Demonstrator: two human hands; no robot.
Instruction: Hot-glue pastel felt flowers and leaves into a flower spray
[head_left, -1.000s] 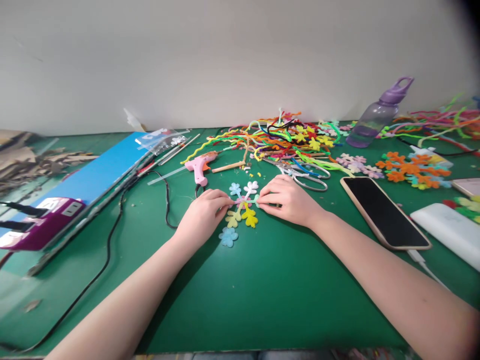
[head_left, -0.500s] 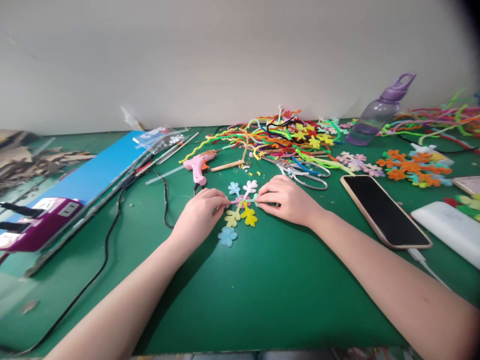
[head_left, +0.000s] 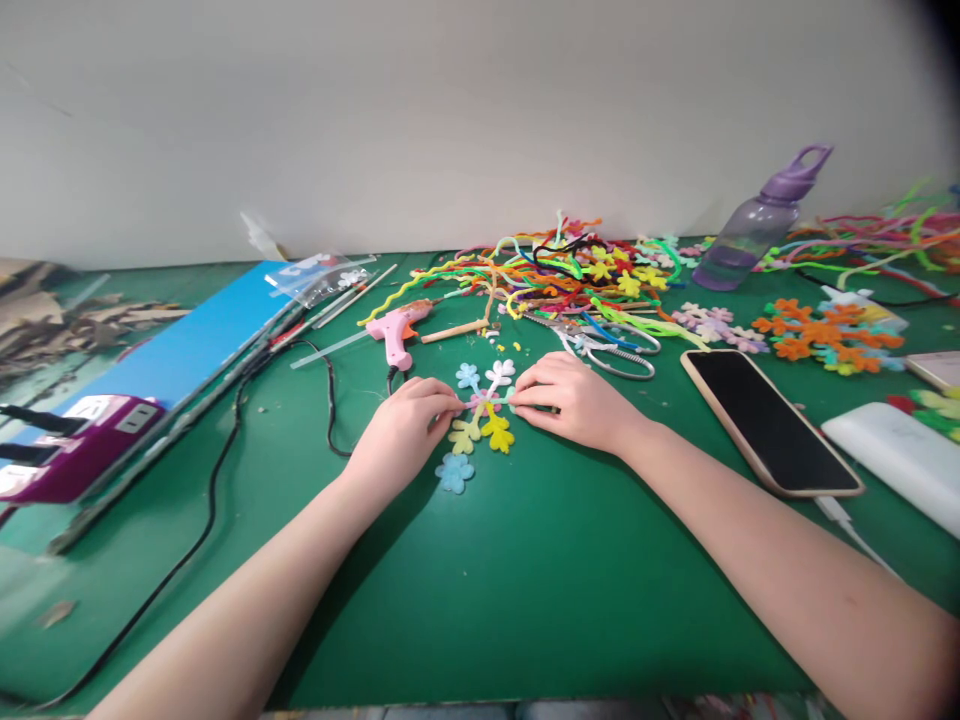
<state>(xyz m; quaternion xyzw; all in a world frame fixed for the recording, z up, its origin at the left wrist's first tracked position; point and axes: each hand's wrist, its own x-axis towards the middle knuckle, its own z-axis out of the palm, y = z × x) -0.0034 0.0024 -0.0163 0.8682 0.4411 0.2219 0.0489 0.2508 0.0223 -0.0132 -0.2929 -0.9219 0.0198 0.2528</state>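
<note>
A multicoloured pipe-cleaner snowflake point(head_left: 489, 408) lies flat on the green table, with arms in pale blue, white, cream and yellow meeting at a pink centre. At its left side my left hand point(head_left: 405, 425) pinches one arm between thumb and fingers. My right hand point(head_left: 571, 398) grips the opposite arm, pale green, at the right; its tip is hidden by the fingers. Just below the snowflake rests a separate pale blue felt-like flower point(head_left: 454, 473).
Behind lie a pink glue gun point(head_left: 397, 330), scissors point(head_left: 611, 355) and a heap of pipe cleaners point(head_left: 555, 265). To the right are a phone point(head_left: 771, 420), white power bank point(head_left: 900, 460), orange snowflake point(head_left: 825, 335) and purple bottle point(head_left: 757, 230). A purple power strip point(head_left: 90, 450) and black cable point(head_left: 214, 500) lie left.
My left hand has shifted very slightly right, toward the snowflake's centre. My right hand stays almost still, and both keep their pinch.
</note>
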